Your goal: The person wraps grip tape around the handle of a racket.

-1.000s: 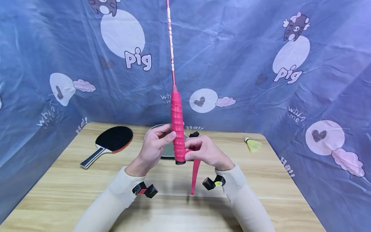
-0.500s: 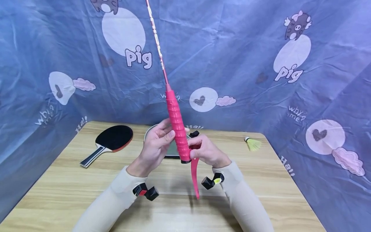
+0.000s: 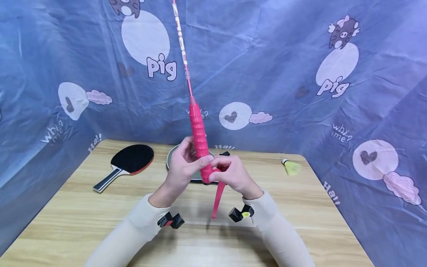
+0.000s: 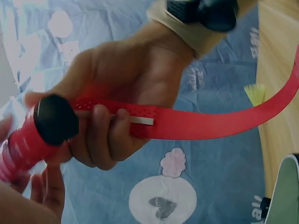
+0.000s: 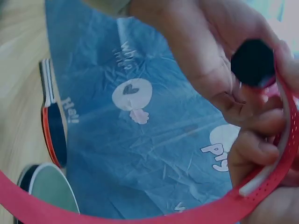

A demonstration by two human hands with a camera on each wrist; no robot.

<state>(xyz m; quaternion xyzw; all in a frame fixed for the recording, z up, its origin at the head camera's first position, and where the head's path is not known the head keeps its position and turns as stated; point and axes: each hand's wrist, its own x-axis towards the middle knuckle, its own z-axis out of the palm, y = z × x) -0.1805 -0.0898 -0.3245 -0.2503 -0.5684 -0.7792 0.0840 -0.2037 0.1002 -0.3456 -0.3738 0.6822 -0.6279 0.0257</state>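
A badminton racket (image 3: 181,44) is held up butt-end down, its shaft leaning slightly left; its head is out of view. My left hand (image 3: 181,165) grips the lower part of its pink-wrapped handle (image 3: 199,135), thumb across the front. Close to the butt, my right hand (image 3: 233,172) pinches a pink grip tape (image 3: 218,198), whose tail hangs below. In the left wrist view, curled fingers hold the perforated tape, which carries a narrow white strip (image 4: 140,120). The black butt cap (image 5: 253,63) shows in the right wrist view, beside the left hand.
A black and red table tennis bat (image 3: 131,159) lies on the wooden table (image 3: 83,230) at left. A yellow shuttlecock (image 3: 291,167) lies at back right. Behind the hands is a round thing with a green face (image 5: 53,191), partly hidden. Patterned blue cloth (image 3: 283,74) surrounds the table.
The racket has tilted from nearly upright to leaning left. My left hand has shifted right, its thumb now nearer the butt and my right hand. The tape's tail swung right, then back left.
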